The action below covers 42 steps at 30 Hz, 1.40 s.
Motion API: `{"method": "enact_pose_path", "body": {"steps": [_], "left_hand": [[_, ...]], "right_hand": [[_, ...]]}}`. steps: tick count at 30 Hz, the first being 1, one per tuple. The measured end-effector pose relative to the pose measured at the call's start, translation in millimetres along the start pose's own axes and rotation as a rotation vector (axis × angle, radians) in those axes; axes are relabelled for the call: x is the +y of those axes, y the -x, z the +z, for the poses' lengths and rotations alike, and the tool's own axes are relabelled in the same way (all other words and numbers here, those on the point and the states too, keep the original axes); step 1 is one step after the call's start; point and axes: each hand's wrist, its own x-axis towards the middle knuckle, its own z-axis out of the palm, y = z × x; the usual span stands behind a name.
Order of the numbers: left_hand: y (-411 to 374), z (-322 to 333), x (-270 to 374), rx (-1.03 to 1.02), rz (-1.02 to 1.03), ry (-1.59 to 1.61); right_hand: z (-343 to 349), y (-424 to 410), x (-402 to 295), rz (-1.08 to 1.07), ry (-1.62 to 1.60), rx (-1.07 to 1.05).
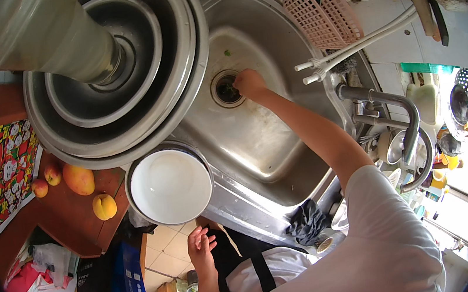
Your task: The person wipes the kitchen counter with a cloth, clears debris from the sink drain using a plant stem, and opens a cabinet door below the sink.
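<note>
My right hand (249, 83) reaches down into the stainless steel sink (257, 152), at the right edge of the round drain (226, 89). Its fingers are bent inward over the drain; whether they pinch anything is hidden. Dark green scraps lie inside the drain, and a small green leaf piece (227, 52) sits on the sink floor beyond it. My left hand (201, 244) hangs in front of my body with loosely curled fingers and nothing in it, below a white-lined bowl (171, 187) at the sink's left edge.
Nested metal basins (127, 146) with a cloudy plastic container (47, 37) stand at left. Peaches (78, 179) lie on a red-brown table (65, 212). A pink basket (318, 11), two white hoses (362, 42) and a curved faucet (406, 110) border the sink's right. A black cloth (308, 223) lies on the near rim.
</note>
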Motion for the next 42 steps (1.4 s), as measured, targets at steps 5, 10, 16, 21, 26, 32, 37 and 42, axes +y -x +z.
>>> {"method": "enact_pose_path", "body": {"steps": [5, 10, 16, 21, 26, 32, 37, 42], "left_hand": [[-1.3, 3.3, 3.9, -0.024, 0.029, -0.012], [11.6, 14.2, 30.2, -0.081, 0.034, -0.148], [37.4, 59.2, 94.3, -0.294, 0.129, -0.334], [26.0, 127.5, 122.8, -0.269, 0.425, -0.465], [-7.9, 182.7, 122.6, -0.208, 0.426, -0.301], [-29.6, 202.7, 104.7, -0.187, 0.412, -0.169], [-36.4, 204.1, 93.6, -0.056, 0.508, -0.256], [-24.0, 188.3, 92.7, -0.026, 0.729, -0.52]], "right_hand": [[-37.5, 30.2, 7.8, 0.076, -0.284, 0.014], [-71.4, 80.0, 9.6, 0.266, -0.724, -0.021], [-80.7, 159.5, 11.4, 0.384, -1.028, 0.048], [-80.8, 217.1, -4.1, 0.438, -1.183, 0.055], [-79.2, 242.3, -20.2, 0.462, -1.248, 0.067], [-71.7, 246.3, -20.6, 0.452, -1.263, 0.026], [-62.0, 240.5, -8.9, 0.451, -1.24, 0.065], [-58.5, 216.1, 13.8, 0.441, -1.078, 0.222]]}}
